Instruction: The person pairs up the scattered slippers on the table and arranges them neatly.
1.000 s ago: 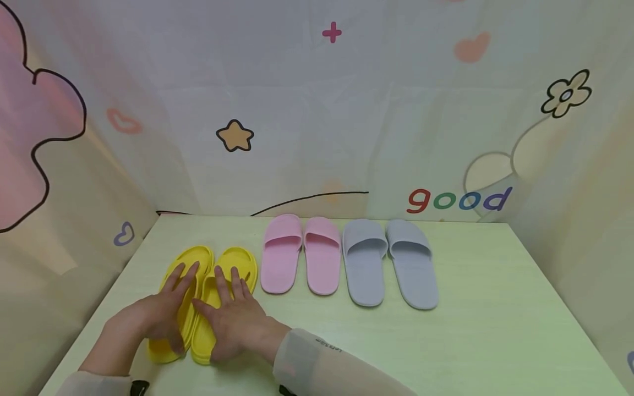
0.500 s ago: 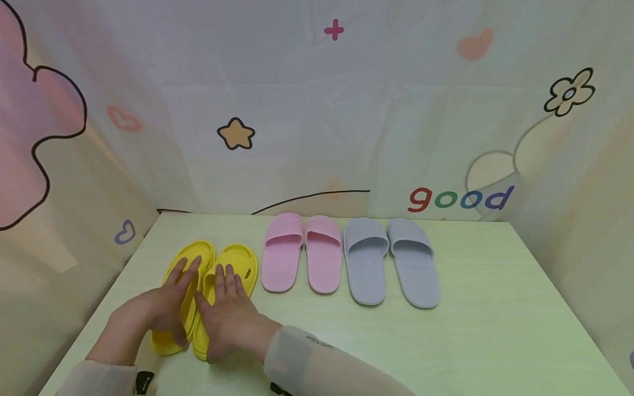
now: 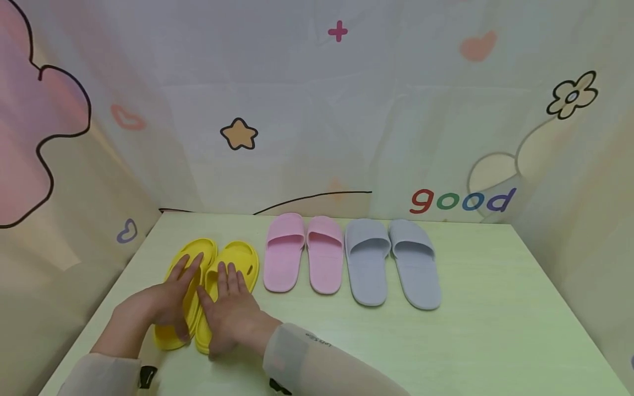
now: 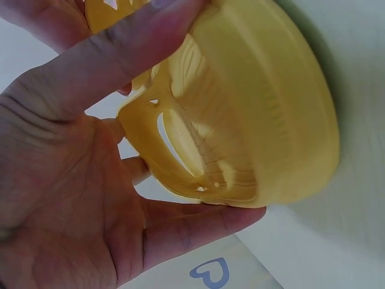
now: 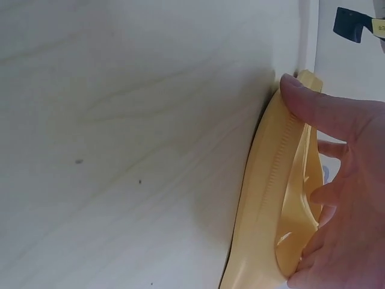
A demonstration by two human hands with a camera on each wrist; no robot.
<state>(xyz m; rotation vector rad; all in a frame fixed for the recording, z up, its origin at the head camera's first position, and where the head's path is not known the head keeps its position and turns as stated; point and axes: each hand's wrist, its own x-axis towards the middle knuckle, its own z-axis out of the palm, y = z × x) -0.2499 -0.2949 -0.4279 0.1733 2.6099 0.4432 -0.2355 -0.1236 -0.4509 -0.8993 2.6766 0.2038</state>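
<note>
Two yellow slippers with cutouts in their uppers lie side by side at the left of the table. Over the left yellow slipper [image 3: 169, 340] my left hand [image 3: 160, 308] spreads, thumb by the heel and fingers on the upper; the left wrist view has thumb and fingers around its two sides. My right hand [image 3: 236, 316] spans the right yellow slipper [image 3: 240, 250]. In the right wrist view, the right thumb [image 5: 319, 111] presses its edge while the other fingers reach over the upper, partly hidden. Both slippers stay low at the table surface.
Right of the yellow pair stand a pink pair of slippers [image 3: 281, 269] and a grey pair of slippers [image 3: 367, 280], toes toward the back. A printed curtain [image 3: 307, 110] closes off the rear and sides of the pale table [image 3: 470, 341].
Both hands have slid the yellow slippers a short way toward the back of the table, nearer the level of the pink pair. The pink and grey slippers have stayed in place.
</note>
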